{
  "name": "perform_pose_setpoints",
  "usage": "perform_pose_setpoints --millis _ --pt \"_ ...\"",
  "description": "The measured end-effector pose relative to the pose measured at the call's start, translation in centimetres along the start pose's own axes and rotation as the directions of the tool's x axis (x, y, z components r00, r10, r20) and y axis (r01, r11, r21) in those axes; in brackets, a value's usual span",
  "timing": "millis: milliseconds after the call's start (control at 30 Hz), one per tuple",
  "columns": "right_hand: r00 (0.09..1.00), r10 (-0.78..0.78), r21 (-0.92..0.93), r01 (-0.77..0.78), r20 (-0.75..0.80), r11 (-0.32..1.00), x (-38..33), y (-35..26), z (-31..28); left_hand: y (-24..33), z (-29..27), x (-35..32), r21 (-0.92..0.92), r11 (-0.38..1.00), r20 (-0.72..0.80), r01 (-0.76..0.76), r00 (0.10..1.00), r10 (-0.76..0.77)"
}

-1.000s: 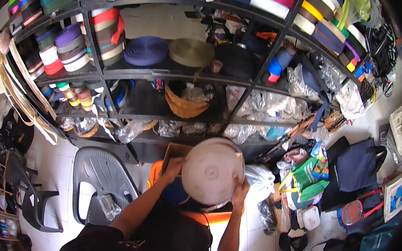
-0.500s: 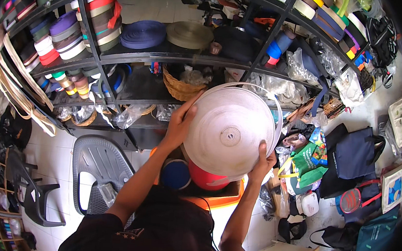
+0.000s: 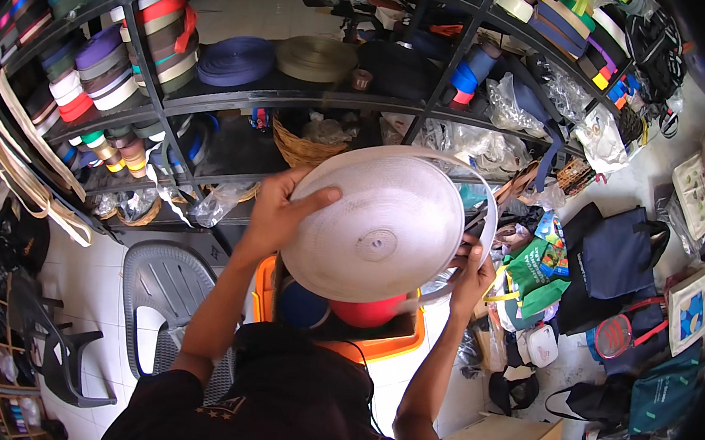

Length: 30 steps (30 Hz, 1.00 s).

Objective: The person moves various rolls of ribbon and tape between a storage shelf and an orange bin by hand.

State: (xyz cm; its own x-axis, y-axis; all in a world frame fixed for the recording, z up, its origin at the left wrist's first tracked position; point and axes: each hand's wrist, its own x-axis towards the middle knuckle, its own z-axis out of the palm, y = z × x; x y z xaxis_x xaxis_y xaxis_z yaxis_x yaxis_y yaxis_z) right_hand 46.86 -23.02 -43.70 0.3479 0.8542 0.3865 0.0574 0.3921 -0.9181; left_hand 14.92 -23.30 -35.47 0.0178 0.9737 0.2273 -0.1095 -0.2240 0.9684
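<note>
White letters (image 3: 522,270) are showing on the green bag (image 3: 542,294) at the right, but they are looking too small and squished to read well. A row of tiny stars (image 3: 215,412) is sitting beside a little mark on the black shirt (image 3: 293,401). Small pale marks are showing on the teal bag (image 3: 668,395), and they are looking too blurry to read.

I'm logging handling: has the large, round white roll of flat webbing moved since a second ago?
Yes: the white roll has shifted up the view toward the tan woven wicker basket, now partly covering it.
</note>
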Motion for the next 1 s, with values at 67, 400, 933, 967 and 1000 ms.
perform_pose_setpoints --millis 67,400,933,967,1000 --pt "0.998 -0.060 -0.101 0.057 -0.022 0.993 0.0 0.7 -0.8 1.8 -0.8 0.0 0.134 0.989 0.016 -0.060 0.998 0.058" --pt "0.843 -0.022 -0.294 0.212 0.538 0.932 2.1 0.0 -4.1 6.2 -1.6 -0.9 0.602 0.768 0.234 -0.221 0.968 0.095" --pt "0.607 -0.361 0.054 0.464 0.708 0.884 2.4 -14.1 9.1 8.3 -0.2 -1.6 0.749 0.580 0.380 -0.320 0.925 0.020" --pt "0.616 -0.340 0.028 0.457 0.710 0.889 2.6 -14.2 8.8 8.2 -0.3 -1.6 0.746 0.587 0.370 -0.314 0.929 0.027" --pt "0.630 -0.375 0.040 0.479 0.681 0.877 3.2 -13.5 8.2 8.0 -0.5 -1.6 0.743 0.593 0.360 -0.309 0.932 0.033"
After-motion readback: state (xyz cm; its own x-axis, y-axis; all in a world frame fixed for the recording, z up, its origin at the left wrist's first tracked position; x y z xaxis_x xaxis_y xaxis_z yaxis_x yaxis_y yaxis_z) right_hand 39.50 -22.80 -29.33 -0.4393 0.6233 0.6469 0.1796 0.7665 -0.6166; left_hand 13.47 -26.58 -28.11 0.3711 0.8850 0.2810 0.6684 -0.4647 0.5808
